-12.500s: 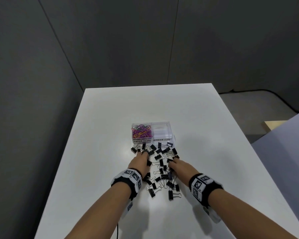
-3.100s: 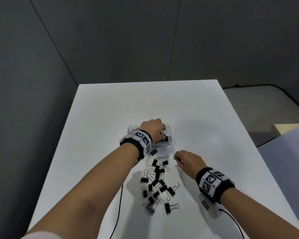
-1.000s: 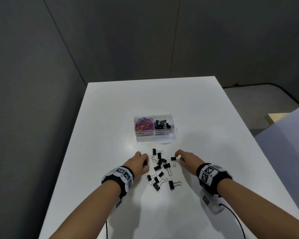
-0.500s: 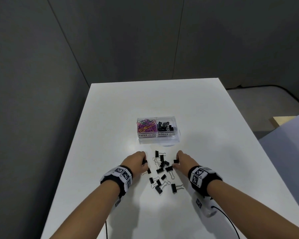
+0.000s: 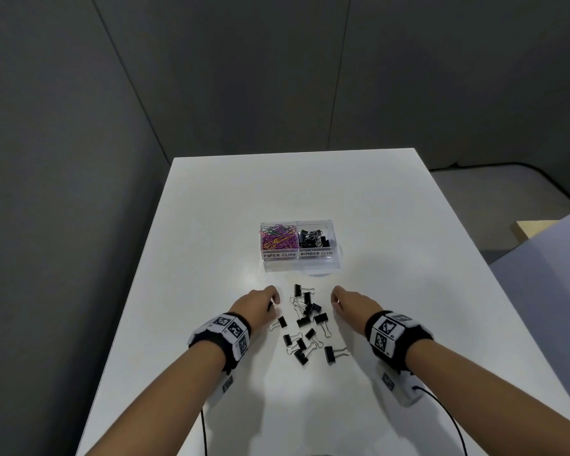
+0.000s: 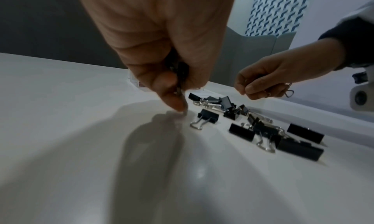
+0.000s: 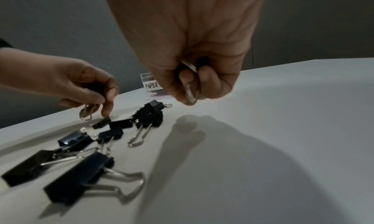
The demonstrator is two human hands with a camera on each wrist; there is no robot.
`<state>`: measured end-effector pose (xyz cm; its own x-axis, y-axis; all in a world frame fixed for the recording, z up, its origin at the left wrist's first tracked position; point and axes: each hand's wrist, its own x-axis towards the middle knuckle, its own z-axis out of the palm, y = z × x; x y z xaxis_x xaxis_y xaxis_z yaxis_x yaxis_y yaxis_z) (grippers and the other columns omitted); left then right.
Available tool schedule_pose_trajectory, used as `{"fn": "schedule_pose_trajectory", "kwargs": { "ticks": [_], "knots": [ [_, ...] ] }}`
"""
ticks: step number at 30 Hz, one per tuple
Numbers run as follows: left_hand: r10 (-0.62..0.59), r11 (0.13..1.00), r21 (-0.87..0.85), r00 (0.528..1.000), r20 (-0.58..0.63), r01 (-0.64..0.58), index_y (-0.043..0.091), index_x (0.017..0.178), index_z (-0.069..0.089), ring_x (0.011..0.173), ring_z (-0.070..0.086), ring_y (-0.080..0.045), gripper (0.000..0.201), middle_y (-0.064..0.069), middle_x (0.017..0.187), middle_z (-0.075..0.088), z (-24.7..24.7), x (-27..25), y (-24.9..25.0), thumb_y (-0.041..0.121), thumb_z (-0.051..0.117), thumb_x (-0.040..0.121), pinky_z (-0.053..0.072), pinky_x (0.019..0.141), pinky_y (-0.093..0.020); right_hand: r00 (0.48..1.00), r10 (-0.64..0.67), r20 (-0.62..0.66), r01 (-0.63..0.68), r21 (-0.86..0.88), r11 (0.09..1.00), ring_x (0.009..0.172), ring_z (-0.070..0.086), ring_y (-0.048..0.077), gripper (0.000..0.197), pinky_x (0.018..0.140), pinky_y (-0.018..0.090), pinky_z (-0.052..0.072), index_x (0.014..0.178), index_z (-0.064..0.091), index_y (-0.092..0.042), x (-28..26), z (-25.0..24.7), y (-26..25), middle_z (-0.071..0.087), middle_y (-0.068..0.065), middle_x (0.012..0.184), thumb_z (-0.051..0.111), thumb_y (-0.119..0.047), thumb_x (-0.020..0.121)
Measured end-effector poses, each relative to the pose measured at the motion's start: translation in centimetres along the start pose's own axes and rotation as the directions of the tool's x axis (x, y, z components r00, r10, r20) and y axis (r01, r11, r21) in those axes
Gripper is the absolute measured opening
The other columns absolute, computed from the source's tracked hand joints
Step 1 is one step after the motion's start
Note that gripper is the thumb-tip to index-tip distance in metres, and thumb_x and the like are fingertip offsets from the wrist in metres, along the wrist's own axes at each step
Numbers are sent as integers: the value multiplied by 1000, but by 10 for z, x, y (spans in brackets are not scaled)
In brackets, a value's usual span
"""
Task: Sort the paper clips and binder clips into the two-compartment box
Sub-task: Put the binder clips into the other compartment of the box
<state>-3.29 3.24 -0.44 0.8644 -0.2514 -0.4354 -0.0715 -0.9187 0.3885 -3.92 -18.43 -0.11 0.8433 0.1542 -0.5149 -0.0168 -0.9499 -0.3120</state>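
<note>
A clear two-compartment box point(image 5: 298, 260) stands mid-table, coloured paper clips point(image 5: 277, 236) in its left half and black binder clips point(image 5: 313, 238) in its right half. Several loose black binder clips point(image 5: 305, 324) lie on the white table between my hands. My left hand point(image 5: 260, 304) hovers at the pile's left edge, its curled fingers gripping a binder clip point(image 6: 181, 74) while one fingertip touches the table. My right hand point(image 5: 349, 302) is lifted at the pile's right edge and grips another binder clip point(image 7: 190, 70) whose wire handle hangs below the fingers.
The white table point(image 5: 392, 258) ends at a dark grey wall on the left and behind. Black cables point(image 5: 454, 422) trail from both wristbands toward the near edge. A pale partition point(image 5: 547, 255) stands off the table's right side.
Both hands have closed on binder clips at the pile's edges and lifted slightly. The right hand has drawn away from the pile to the right.
</note>
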Motion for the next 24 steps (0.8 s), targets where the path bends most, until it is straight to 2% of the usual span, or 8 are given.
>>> {"fn": "schedule_pose_trajectory", "kwargs": {
  "ticks": [2,4,6,11,14,18,20,24],
  "knots": [
    [1,999,39,999,37,-2,14,120,51,82,55,-24,26,-5,90,62,0,-1,2,24,43,96,40,71,-29,1000,3,21,-2,-34,999,84,55,25,29,72,31,39,112,47,-7,-2,4,-5,61,11,101,36,-31,99],
    [-3,996,85,996,84,-4,16,119,51,97,62,-27,29,-8,105,67,2,-1,5,32,45,96,47,81,-32,999,25,46,-23,-44,999,83,53,23,37,73,31,41,111,47,-10,-2,10,-9,59,8,98,43,-42,94],
    [-18,993,118,991,131,2,15,120,50,106,61,-27,34,-8,116,65,4,0,7,34,53,92,47,87,-33,998,34,58,-30,-63,998,94,58,25,42,77,32,42,113,46,-10,-2,16,-12,59,8,104,50,-46,90],
    [-14,991,134,986,166,-8,11,120,50,110,58,-28,36,-10,122,60,9,4,14,25,60,89,46,89,-33,999,36,39,-34,-55,998,105,58,29,38,78,31,40,116,44,-7,0,25,-16,59,12,116,51,-36,92],
    [13,983,180,986,166,-43,8,116,52,111,57,-27,30,-11,121,59,10,9,19,21,58,90,46,91,-34,1000,1,28,1,-83,997,101,59,30,35,77,32,41,116,44,-6,-1,26,-13,60,13,115,47,-33,94],
    [62,970,225,988,139,-93,7,112,53,104,59,-29,25,-11,117,59,8,12,23,18,49,90,48,88,-36,998,-63,14,65,-169,984,87,57,28,27,68,31,36,109,43,-5,-3,21,-1,60,13,106,43,-27,94],
    [70,968,229,988,135,-100,7,112,53,103,59,-29,26,-11,116,59,7,14,23,19,47,90,49,87,-36,998,-61,7,61,-172,983,87,59,29,23,67,30,35,105,40,-6,-3,14,7,60,14,99,42,-25,93],
    [87,974,197,989,115,-109,7,113,55,105,59,-28,27,-11,116,61,-4,21,23,18,44,92,47,86,-30,994,-45,-103,35,-89,995,92,62,29,29,71,31,43,116,46,-9,4,-17,17,65,11,109,46,-27,93]
  ]
}}
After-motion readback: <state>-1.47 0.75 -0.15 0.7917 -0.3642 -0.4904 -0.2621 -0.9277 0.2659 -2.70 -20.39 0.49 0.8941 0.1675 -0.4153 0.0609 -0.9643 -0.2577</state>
